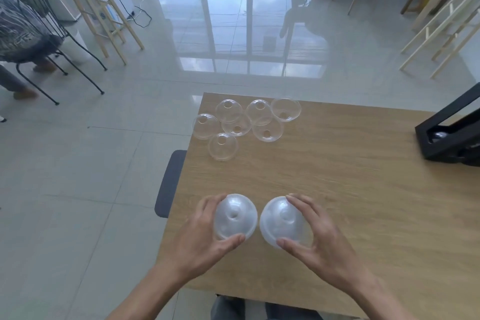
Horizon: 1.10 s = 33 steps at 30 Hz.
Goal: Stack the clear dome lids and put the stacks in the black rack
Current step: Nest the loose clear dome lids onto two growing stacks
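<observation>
Both hands work at the near edge of the wooden counter (pixel 337 163). Left hand (pixel 205 244) has its grip pinched around a clear dome lid stack (pixel 235 215), thumb on the near rim and fingers on the far side. Right hand (pixel 317 241) pinches a second dome lid stack (pixel 281 221) the same way, just beside the first. Farther back, seven loose dome lids (pixel 244 125) cluster near the counter's far left corner. At the right edge stands the black rack (pixel 452 135).

The wooden tabletop (pixel 350 189) carries seven loose clear dome lids (pixel 237 126) crowded at its far left corner, and a black rack (pixel 446 138) at its right edge.
</observation>
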### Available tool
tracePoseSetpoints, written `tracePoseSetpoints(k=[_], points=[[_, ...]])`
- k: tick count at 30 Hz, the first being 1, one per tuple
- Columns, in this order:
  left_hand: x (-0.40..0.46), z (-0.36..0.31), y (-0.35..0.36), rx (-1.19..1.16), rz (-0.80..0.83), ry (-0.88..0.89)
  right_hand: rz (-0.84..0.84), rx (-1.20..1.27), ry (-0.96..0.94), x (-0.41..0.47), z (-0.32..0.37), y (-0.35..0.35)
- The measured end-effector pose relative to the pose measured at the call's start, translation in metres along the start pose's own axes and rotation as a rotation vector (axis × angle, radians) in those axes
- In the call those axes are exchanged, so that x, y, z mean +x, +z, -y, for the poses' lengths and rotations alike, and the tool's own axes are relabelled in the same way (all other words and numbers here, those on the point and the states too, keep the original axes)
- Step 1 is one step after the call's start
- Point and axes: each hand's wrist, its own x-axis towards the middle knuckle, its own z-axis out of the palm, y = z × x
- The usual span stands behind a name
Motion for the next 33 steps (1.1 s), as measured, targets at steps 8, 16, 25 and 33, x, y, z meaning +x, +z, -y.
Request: tracePoseSetpoints(k=[8,16,25,33], points=[[0.007,-0.007,0.023,-0.031,-0.085,-0.098,-0.001,0.104,0.056,0.012,-0.019,0.02],[0.033,-0.018,0.025,-0.002,-0.141,-0.162,0.026,0.138,0.038,0.034,-0.032,0.009],[0.088,0.004,-0.015,-0.006,-0.254,-0.222,-0.134,0.143,0.097,0.104,-0.049,-0.031],[0.183,0.034,-0.013,0.262,-0.304,-0.119,-0.01,-0.418,-0.062,0.206,-0.059,-0.014]])
